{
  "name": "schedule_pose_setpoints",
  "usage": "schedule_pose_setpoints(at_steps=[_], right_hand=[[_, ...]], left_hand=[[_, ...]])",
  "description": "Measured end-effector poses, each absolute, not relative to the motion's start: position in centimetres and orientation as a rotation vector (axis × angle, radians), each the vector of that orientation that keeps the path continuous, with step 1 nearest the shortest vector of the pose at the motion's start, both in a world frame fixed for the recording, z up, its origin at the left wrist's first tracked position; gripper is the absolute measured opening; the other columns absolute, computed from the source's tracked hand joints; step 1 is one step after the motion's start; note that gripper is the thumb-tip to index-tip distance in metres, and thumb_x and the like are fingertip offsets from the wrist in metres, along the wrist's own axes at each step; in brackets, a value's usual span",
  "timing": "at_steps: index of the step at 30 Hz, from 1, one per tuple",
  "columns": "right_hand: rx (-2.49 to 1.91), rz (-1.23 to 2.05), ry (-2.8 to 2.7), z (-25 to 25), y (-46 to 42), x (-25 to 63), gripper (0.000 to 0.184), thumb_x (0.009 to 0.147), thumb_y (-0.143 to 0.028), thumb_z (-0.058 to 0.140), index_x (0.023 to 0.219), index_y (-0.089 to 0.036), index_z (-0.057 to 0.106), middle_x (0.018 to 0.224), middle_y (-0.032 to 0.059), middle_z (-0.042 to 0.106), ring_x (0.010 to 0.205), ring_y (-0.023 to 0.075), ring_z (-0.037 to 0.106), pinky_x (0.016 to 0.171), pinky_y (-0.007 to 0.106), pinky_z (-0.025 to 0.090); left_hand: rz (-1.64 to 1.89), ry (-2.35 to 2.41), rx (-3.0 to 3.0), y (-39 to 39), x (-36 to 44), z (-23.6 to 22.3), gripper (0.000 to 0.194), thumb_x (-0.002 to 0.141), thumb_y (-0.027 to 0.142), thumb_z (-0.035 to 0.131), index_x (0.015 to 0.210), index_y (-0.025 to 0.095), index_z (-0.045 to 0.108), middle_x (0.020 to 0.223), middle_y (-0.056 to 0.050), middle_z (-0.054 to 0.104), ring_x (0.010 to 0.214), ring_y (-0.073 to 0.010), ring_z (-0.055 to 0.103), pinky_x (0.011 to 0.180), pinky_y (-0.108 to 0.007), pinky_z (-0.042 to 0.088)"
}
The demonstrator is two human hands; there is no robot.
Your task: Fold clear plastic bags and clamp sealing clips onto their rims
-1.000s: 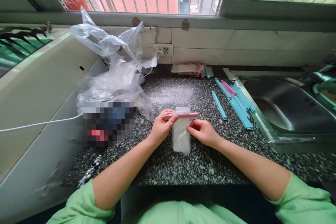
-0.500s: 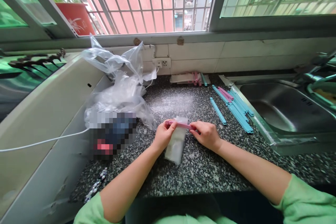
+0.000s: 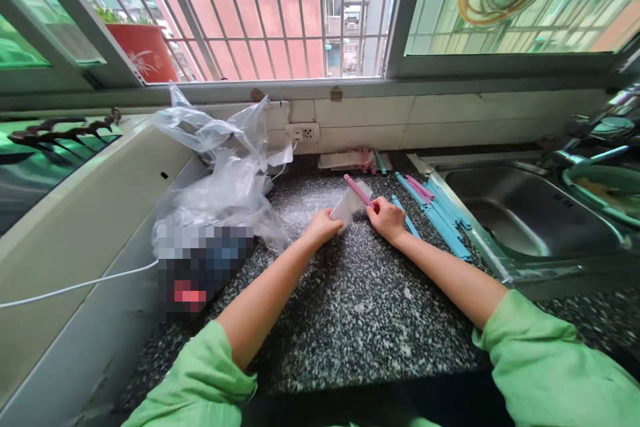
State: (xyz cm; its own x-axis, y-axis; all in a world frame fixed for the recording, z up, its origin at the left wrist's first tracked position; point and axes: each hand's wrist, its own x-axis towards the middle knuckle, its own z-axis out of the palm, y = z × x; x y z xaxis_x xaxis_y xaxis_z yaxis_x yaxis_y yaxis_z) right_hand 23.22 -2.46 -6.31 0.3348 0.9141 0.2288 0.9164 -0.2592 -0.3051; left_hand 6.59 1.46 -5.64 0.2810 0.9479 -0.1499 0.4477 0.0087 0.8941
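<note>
My left hand [image 3: 324, 227] is closed on the lower end of a small plastic bag [image 3: 345, 205] that looks whitish inside. Across the bag's upper end lies a pink bag-sealing clip [image 3: 357, 189], tilted up to the left. My right hand [image 3: 389, 219] is closed around the clip's lower right end. Beside that hand a single blue clip [image 3: 412, 225] lies on the counter, partly hidden by the hand. A pile of blue clips [image 3: 447, 223] with some pink clips [image 3: 420, 188] on top lies farther right.
White powder [image 3: 305, 205] is strewn on the speckled counter [image 3: 350, 327]. Crumpled plastic bags [image 3: 215, 187] and a blurred-out object [image 3: 205, 267] stand left. Flat bags with clips [image 3: 340, 161] lie by the wall. The steel sink [image 3: 500, 207] is at the right.
Both hands have lifted the bag and moved it away from me. The left hand has shifted from the clip to the bag's lower end; the clip has turned from nearly level to slanted.
</note>
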Motion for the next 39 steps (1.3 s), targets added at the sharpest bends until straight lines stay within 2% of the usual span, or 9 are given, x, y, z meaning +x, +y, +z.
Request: schedule_pose_setpoints(at_steps=[5, 10, 13, 18, 23, 29, 33, 39], right_hand=[[-2.295, -0.054, -1.569, -6.2, 0.5, 23.7, 0.028, 0.086, -0.038, 0.045, 0.096, -0.018, 0.06, 0.086, 0.0087, 0.07, 0.082, 0.0238, 0.066, 0.063, 0.027, 0.039], [-2.318, -0.081, -1.581, -5.9, 3.2, 24.0, 0.03, 0.087, -0.04, 0.044, 0.098, -0.017, 0.06, 0.091, 0.0109, 0.07, 0.085, 0.0247, 0.066, 0.065, 0.027, 0.04], [-2.33, -0.098, -1.568, -6.0, 5.0, 24.1, 0.032, 0.088, -0.041, 0.041, 0.1, -0.016, 0.059, 0.092, 0.0125, 0.069, 0.086, 0.0251, 0.066, 0.065, 0.028, 0.041], [-2.344, -0.132, -1.525, -6.2, 8.0, 24.4, 0.034, 0.089, -0.043, 0.039, 0.1, -0.016, 0.058, 0.09, 0.0126, 0.07, 0.084, 0.0241, 0.066, 0.066, 0.027, 0.042], [-2.352, -0.165, -1.479, -6.3, 10.5, 24.4, 0.037, 0.089, -0.045, 0.037, 0.101, -0.016, 0.057, 0.091, 0.0134, 0.07, 0.085, 0.0248, 0.067, 0.067, 0.028, 0.043], [-2.367, -0.178, -1.413, -6.3, 12.2, 24.5, 0.037, 0.089, -0.045, 0.038, 0.1, -0.016, 0.058, 0.09, 0.0138, 0.07, 0.085, 0.0252, 0.067, 0.069, 0.03, 0.044], [-2.376, -0.197, -1.413, -6.4, 12.5, 24.6, 0.039, 0.088, -0.047, 0.038, 0.099, -0.015, 0.059, 0.089, 0.015, 0.07, 0.084, 0.0262, 0.067, 0.069, 0.031, 0.045], [-2.397, -0.196, -1.42, -6.4, 12.6, 24.7, 0.045, 0.087, -0.05, 0.039, 0.098, -0.014, 0.063, 0.087, 0.0153, 0.07, 0.083, 0.0266, 0.066, 0.067, 0.031, 0.045]], left_hand=[[0.905, 1.58, 1.619, 5.3, 8.1, -6.6, 0.006, 0.067, 0.014, 0.052, 0.069, 0.014, 0.057, 0.066, -0.001, 0.06, 0.068, -0.0156, 0.057, 0.064, -0.024, 0.042], [1.07, 1.774, 1.609, 8.0, 9.2, -7.2, 0.012, 0.076, 0.019, 0.048, 0.083, 0.017, 0.057, 0.081, -0.006, 0.065, 0.08, -0.019, 0.06, 0.074, -0.028, 0.043], [1.132, 1.845, 1.594, 9.6, 10.0, -7.3, 0.019, 0.079, 0.021, 0.046, 0.095, 0.017, 0.055, 0.09, -0.008, 0.066, 0.086, -0.0205, 0.061, 0.078, -0.03, 0.043], [1.201, 1.855, 1.607, 12.4, 11.5, -7.2, 0.035, 0.082, 0.025, 0.046, 0.116, 0.015, 0.046, 0.093, -0.009, 0.066, 0.088, -0.0216, 0.062, 0.079, -0.03, 0.044], [1.347, 1.706, 1.835, 14.2, 12.7, -7.4, 0.05, 0.082, 0.028, 0.049, 0.13, 0.02, 0.036, 0.118, -0.009, 0.058, 0.102, -0.0211, 0.058, 0.084, -0.028, 0.044], [1.191, 1.799, 1.934, 15.8, 13.0, -7.5, 0.052, 0.08, 0.029, 0.051, 0.131, 0.024, 0.039, 0.106, -0.009, 0.056, 0.093, -0.0213, 0.06, 0.078, -0.03, 0.047], [1.147, 1.818, 1.906, 16.2, 13.0, -7.5, 0.047, 0.079, 0.024, 0.051, 0.125, 0.019, 0.046, 0.109, -0.011, 0.054, 0.101, -0.0234, 0.057, 0.084, -0.032, 0.046], [1.209, 1.788, 1.819, 16.0, 12.9, -7.6, 0.039, 0.077, 0.02, 0.05, 0.116, 0.016, 0.048, 0.111, -0.012, 0.053, 0.101, -0.0241, 0.056, 0.088, -0.034, 0.045]])
